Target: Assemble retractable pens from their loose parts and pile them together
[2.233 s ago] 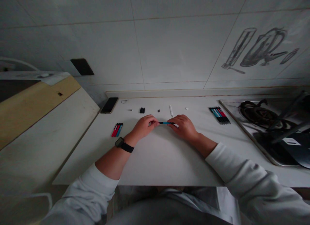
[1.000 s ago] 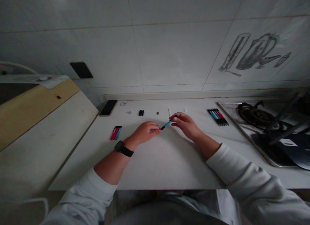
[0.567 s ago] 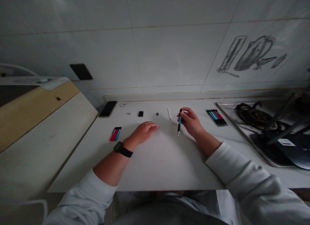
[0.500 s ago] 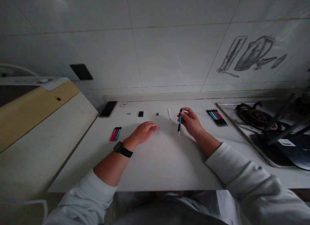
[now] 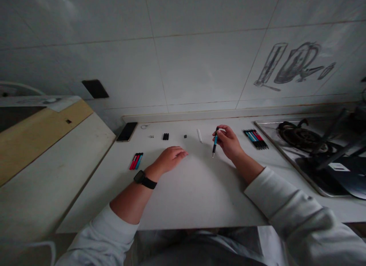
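Observation:
My right hand (image 5: 228,143) is closed round a blue and black pen (image 5: 214,142), held nearly upright with its tip pointing down at the white countertop (image 5: 188,186). My left hand (image 5: 170,158) rests on the countertop with its fingers loosely stretched out and nothing in it; a black watch (image 5: 142,178) is on that wrist. A row of several finished pens (image 5: 256,138) lies to the right of my right hand. Three red and blue barrels (image 5: 136,160) lie to the left of my left hand.
Along the back lie a phone (image 5: 127,131), small black parts (image 5: 165,136), a tiny black piece (image 5: 185,136) and a white tube (image 5: 199,135). A gas hob (image 5: 311,144) takes up the right side. A wooden board (image 5: 37,132) sits at the left.
Both hands held the pen level earlier. My left hand let go and settled on the countertop. My right hand turned the pen upright, tip down, and shifted slightly right.

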A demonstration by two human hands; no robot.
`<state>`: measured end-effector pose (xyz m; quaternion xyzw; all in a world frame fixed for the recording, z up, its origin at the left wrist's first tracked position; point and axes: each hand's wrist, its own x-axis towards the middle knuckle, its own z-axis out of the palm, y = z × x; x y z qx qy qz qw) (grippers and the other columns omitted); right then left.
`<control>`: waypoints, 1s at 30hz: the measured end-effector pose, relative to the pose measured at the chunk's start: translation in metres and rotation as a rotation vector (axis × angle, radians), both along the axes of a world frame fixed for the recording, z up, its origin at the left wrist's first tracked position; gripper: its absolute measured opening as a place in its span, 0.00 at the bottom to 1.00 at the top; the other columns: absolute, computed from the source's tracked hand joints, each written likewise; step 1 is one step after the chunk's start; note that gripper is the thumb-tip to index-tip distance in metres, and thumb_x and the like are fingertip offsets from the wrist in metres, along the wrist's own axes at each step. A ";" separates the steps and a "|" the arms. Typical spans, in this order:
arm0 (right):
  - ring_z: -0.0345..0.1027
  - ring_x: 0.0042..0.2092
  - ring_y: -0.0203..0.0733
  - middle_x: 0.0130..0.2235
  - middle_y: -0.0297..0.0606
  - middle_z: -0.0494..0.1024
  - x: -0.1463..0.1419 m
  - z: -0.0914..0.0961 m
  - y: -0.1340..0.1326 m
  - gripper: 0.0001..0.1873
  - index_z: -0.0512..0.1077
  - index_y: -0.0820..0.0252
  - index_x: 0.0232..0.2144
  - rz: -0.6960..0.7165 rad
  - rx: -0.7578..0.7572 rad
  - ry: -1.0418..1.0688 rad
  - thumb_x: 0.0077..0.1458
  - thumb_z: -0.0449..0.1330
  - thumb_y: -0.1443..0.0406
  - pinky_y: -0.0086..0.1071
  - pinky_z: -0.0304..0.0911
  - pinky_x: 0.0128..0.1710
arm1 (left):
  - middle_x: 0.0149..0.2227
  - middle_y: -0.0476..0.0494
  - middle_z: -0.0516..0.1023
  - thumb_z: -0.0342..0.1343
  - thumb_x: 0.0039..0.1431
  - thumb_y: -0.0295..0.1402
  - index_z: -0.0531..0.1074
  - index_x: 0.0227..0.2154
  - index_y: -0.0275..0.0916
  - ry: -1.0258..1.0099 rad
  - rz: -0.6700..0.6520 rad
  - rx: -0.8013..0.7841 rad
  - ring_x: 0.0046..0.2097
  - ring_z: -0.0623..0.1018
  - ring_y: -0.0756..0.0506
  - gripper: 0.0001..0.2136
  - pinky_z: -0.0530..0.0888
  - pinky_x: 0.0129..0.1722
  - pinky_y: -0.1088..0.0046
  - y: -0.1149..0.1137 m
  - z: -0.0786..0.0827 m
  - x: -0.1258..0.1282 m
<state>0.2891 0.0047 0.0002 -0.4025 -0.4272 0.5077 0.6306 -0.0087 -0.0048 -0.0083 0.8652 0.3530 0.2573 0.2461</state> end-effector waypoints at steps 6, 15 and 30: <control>0.72 0.32 0.36 0.34 0.30 0.78 0.009 0.002 0.004 0.25 0.67 0.50 0.44 -0.019 0.008 -0.026 0.49 0.71 0.51 0.33 0.67 0.35 | 0.43 0.42 0.84 0.48 0.73 0.41 0.81 0.41 0.39 0.030 -0.004 0.019 0.46 0.80 0.44 0.17 0.75 0.50 0.65 -0.001 0.003 0.001; 0.72 0.31 0.35 0.34 0.29 0.78 0.027 0.005 0.012 0.25 0.67 0.50 0.45 -0.097 0.046 -0.050 0.49 0.71 0.52 0.31 0.68 0.34 | 0.43 0.43 0.84 0.49 0.73 0.41 0.81 0.41 0.41 0.055 -0.002 0.027 0.46 0.80 0.44 0.17 0.75 0.51 0.64 -0.003 0.006 0.002; 0.71 0.29 0.37 0.34 0.34 0.79 0.160 0.004 0.039 0.22 0.70 0.56 0.43 -0.601 0.002 -0.494 0.50 0.65 0.50 0.32 0.67 0.31 | 0.43 0.43 0.84 0.48 0.74 0.41 0.81 0.42 0.41 0.053 -0.016 0.036 0.46 0.80 0.44 0.17 0.75 0.50 0.65 0.001 -0.002 -0.002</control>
